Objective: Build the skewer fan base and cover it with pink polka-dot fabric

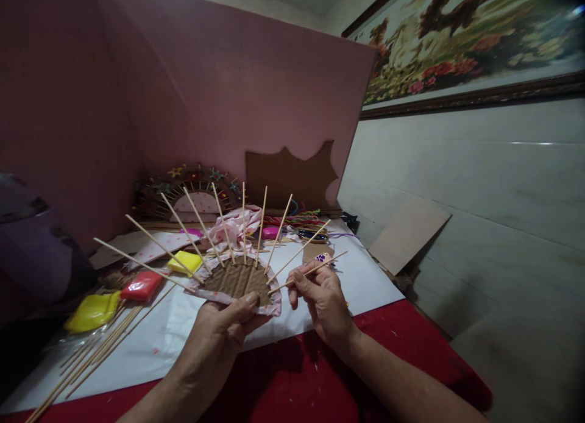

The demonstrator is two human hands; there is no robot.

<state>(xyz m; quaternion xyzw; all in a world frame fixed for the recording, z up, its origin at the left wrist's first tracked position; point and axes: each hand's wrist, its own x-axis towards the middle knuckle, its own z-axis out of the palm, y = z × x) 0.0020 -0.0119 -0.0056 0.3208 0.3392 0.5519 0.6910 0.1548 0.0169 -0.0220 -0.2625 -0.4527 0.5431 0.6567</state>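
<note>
**Both hands on a fan of sticks**

The left hand (223, 331) gripped the near edge of a cardboard half-disc (235, 280), thumb pressed flat on top and fingers curled underneath, holding it just above the white sheet (365, 283) on the bench (320, 374). Thin wooden sticks fanned out from the disc's curved rim. The right hand (322, 298), just beside the disc on its right, pinched the lowest stick (320, 266) between thumb and fingertips, its other fingers bent in. A loose bundle of sticks (91, 356) lay well to the left, near yellow and red packets (141, 284). A decorated fan (192, 185) stood against the pink board (228, 75) behind.
</note>
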